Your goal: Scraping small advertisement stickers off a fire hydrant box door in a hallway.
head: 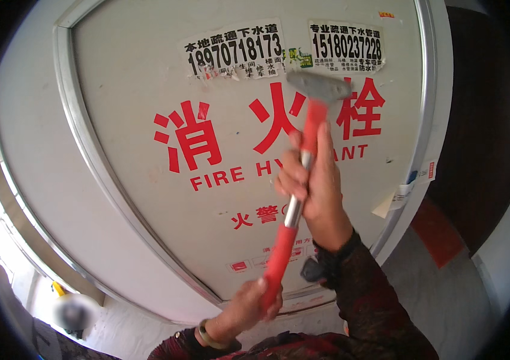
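Note:
A long-handled scraper with a grey head (320, 85) and red grips is held up against a fire hydrant cabinet door (138, 225). My right hand (318, 184) is wrapped around the metal shaft just below the upper red part. Lower down, my left hand (252, 299), with a bangle at the wrist, grips the end of the red handle. The scraper head lies just below and between two paper stickers, the left one (232, 51) with a torn lower edge and the right one (347, 47). Scraps of a green sticker (301, 58) show between them.
A metal frame (115, 166) surrounds the door. Torn papers (392, 200) hang at its right edge. A dark doorway (480, 112) and a red mat (439, 234) are at the right. Near the window at lower left is a blurred dark shape (74, 315), possibly a person.

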Demonstrator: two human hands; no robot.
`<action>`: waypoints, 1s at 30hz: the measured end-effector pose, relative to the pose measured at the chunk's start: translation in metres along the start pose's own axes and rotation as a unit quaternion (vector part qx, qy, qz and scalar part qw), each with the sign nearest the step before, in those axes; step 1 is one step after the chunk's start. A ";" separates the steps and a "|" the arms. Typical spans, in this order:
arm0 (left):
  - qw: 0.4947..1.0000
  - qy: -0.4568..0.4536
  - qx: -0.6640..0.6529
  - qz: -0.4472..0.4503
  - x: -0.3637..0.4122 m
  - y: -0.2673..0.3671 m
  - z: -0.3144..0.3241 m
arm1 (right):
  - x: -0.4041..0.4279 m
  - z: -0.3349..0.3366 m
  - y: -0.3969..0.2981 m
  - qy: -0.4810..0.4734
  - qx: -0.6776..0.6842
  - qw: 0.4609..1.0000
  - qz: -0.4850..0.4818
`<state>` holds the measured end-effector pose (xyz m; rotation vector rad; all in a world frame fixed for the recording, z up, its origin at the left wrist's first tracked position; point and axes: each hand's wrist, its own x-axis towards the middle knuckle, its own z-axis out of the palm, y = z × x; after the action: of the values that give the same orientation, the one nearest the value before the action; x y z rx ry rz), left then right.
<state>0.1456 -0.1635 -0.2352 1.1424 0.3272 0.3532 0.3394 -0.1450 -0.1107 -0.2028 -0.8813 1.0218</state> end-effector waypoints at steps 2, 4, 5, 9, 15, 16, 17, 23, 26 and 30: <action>0.998 0.022 0.037 0.040 0.014 0.022 0.007 | 0.024 0.019 -0.020 0.002 -0.019 1.000 -0.005; 0.998 0.014 0.024 0.054 0.020 0.039 0.021 | 0.037 0.034 -0.037 0.005 -0.025 0.999 -0.027; 0.998 0.005 0.020 0.059 0.019 0.043 0.020 | 0.041 0.039 -0.038 -0.002 -0.023 0.999 -0.046; 1.000 -0.012 -0.002 0.006 0.003 0.011 -0.002 | 0.006 0.006 -0.010 0.006 0.001 1.000 -0.003; 1.000 -0.001 0.024 -0.001 0.016 0.016 0.016 | 0.005 0.004 -0.027 0.039 -0.024 0.998 -0.032; 1.000 -0.013 0.013 0.002 0.021 0.018 0.021 | 0.008 0.004 -0.036 0.028 -0.028 0.998 -0.040; 1.000 -0.011 0.015 0.001 0.022 0.017 0.019 | 0.012 -0.001 -0.036 0.003 -0.017 0.999 -0.042; 1.000 0.018 0.013 0.001 0.007 -0.008 0.011 | -0.008 -0.012 -0.013 0.015 -0.004 1.000 -0.001; 1.000 -0.003 0.006 0.017 0.019 0.011 0.017 | 0.009 -0.002 -0.024 0.033 -0.008 0.999 0.008; 0.999 -0.006 0.007 0.034 0.029 0.022 0.024 | 0.020 0.008 -0.042 0.000 -0.021 0.999 -0.034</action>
<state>0.1798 -0.1622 -0.2079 1.1717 0.2807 0.4047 0.3659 -0.1537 -0.0721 -0.2067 -0.9033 0.9416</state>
